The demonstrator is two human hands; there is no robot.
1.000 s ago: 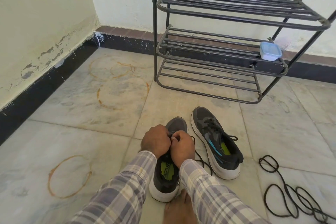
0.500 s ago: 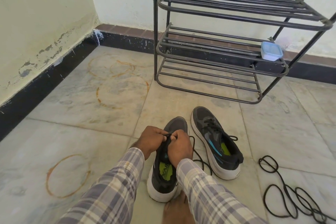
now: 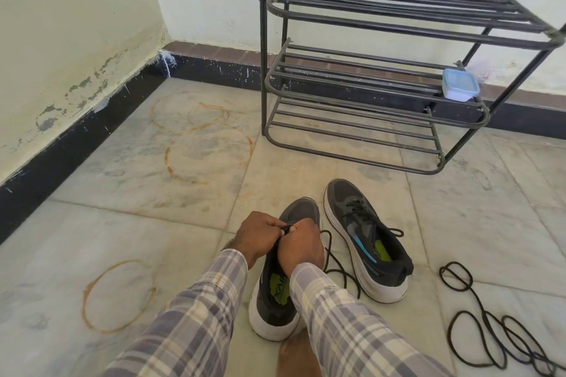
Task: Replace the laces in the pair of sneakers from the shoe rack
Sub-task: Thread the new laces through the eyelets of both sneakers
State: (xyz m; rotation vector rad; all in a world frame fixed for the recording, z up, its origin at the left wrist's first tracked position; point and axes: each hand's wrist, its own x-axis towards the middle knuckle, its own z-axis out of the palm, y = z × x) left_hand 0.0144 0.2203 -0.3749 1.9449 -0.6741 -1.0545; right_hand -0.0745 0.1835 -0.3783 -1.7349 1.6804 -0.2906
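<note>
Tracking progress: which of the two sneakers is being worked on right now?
The sneaker nearest the person: left hand and right hand both pinch its black lace. The other sneaker beside it lies untouched, laces threaded.

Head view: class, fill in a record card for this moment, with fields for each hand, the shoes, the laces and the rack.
Left hand: pinches the lace over the near sneaker
Right hand: pinches the same lace, against the left hand
Second sneaker: laced, on the floor to the right
Loose lace: coiled on the floor, far right, untouched
Shoe rack: no shoes on visible shelves
Container: lidded, on a lower rack shelf's right end
</note>
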